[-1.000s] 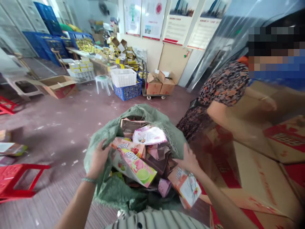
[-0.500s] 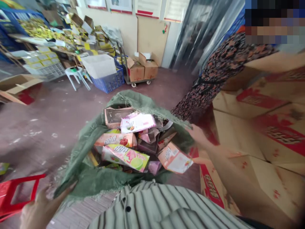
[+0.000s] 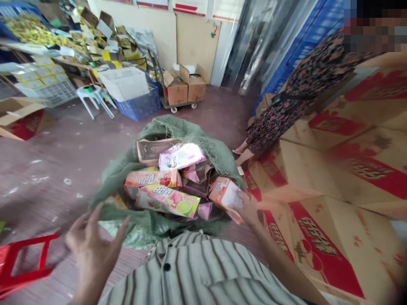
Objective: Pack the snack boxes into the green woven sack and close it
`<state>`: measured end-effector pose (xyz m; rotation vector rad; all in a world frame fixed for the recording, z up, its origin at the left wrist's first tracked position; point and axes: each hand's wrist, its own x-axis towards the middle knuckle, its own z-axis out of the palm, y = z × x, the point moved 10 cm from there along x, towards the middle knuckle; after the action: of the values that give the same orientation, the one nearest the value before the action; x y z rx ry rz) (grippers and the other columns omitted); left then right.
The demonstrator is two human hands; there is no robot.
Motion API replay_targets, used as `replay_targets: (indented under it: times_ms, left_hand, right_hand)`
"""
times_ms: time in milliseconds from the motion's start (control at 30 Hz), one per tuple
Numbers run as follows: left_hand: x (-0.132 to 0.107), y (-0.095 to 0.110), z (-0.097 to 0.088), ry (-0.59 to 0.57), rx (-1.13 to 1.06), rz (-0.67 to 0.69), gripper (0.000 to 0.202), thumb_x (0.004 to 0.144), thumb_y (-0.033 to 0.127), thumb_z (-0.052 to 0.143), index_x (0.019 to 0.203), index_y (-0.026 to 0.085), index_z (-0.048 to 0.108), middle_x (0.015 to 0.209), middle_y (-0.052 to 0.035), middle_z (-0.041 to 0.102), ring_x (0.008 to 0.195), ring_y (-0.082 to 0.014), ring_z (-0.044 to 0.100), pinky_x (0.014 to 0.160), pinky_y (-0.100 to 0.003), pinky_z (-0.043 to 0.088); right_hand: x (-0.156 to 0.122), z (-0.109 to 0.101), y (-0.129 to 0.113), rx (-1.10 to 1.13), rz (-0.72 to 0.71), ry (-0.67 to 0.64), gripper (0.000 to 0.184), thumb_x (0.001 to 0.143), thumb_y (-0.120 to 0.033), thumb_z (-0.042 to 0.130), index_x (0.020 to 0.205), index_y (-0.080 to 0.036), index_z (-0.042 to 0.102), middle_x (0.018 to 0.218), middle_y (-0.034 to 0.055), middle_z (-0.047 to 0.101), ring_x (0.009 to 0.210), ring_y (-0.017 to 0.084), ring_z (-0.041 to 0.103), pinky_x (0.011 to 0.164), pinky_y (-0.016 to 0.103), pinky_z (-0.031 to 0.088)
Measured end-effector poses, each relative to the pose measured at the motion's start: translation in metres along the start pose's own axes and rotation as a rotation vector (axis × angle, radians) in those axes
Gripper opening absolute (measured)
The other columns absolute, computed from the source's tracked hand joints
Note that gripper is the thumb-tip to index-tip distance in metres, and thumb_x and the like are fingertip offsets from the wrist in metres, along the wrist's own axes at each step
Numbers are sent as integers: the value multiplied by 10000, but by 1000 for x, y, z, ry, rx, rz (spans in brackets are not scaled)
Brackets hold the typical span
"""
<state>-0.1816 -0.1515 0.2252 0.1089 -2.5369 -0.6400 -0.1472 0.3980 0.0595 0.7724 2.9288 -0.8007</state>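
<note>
And here, mid-frame, the green sack [image 3: 140, 225] gapes, full of cartons [image 3: 168, 201]; the left hand [image 3: 93, 239], lower left, spreads empty beside it; the right hand [image 3: 249, 210] touches an orange carton [image 3: 221, 191], grip unclear; settling contents, apparently; next calls for a sure hold.

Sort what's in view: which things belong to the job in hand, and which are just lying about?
In hand:
- green sack
- fruit-print cartons inside
- orange carton, at the right hand

Apparently just about:
- red stool
- pale blue stool
- white crate
- trolley
</note>
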Motion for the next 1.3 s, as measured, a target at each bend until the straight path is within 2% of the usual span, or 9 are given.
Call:
replay_targets:
  times_ms: [133,267,367,467,633,733,933,1100,1300]
  left_hand:
    - [13,94,63,-113,-28,390,629,857,462,695,1423,282,489,1370,-141,475,1174,-335,552,1035,-531,468]
    - [3,139,116,-284,-127,587,482,924,397,620,1361,206,548,1346,-183,468,1208,-338,520,997,-512,491]
    - [-3,157,133,-341,-206,670,379,934,368,610,1255,167,634,1268,-173,532,1153,-318,541,986,-502,500]
    - [-1,162,139,-362,-278,650,326,940,381,607,1155,149,686,1155,-154,611,1048,-283,589,936,-458,528]
    - [9,175,143,-451,-382,517,296,969,421,570,943,162,710,878,-67,700,852,-204,652,792,-331,535]
    - [6,215,162,-625,-302,533,400,904,552,620,859,164,706,826,-67,686,820,-218,647,744,-334,514]
    - [-64,329,217,-776,-8,1233,846,597,598,870,1221,79,631,1177,-212,612,1101,-363,532,882,-452,456]
    - [-104,334,271,-925,127,1312,1291,503,575,920,1572,252,273,1402,-261,478,1209,-435,465,985,-567,370]
    - [-69,320,292,-1152,211,948,874,597,664,833,1228,92,635,1250,-257,570,1201,-392,493,965,-459,448]
  right_hand:
    - [24,7,-57,-208,-194,-63,1163,602,-504,872,1549,-205,267,1514,164,406,1447,361,252,1126,536,240]
    - [41,16,-81,-227,-290,-250,814,527,-488,919,1210,-168,613,1167,128,614,1179,343,486,981,452,336]
    - [51,10,-79,-99,-273,-274,401,632,-462,852,780,-175,614,889,48,607,889,223,539,779,309,360]
    - [56,-8,-71,73,-215,-210,369,808,-467,639,614,-197,478,700,5,532,710,165,484,664,286,311]
    - [68,-54,-62,363,-60,-13,447,822,-633,474,660,-217,437,646,-9,459,664,164,439,629,293,322]
    - [84,-66,-65,524,12,9,502,776,-721,468,705,-225,430,632,-24,416,599,149,402,568,282,325]
    - [101,-54,-89,721,-15,-35,574,693,-783,542,712,-222,418,651,-30,409,603,133,379,561,265,339]
    - [88,-64,-76,735,-7,3,533,730,-734,565,691,-219,431,610,-34,411,606,138,360,583,275,323]
    - [89,-126,-44,440,21,290,481,749,-674,352,721,-220,507,803,81,601,809,238,527,768,370,407]
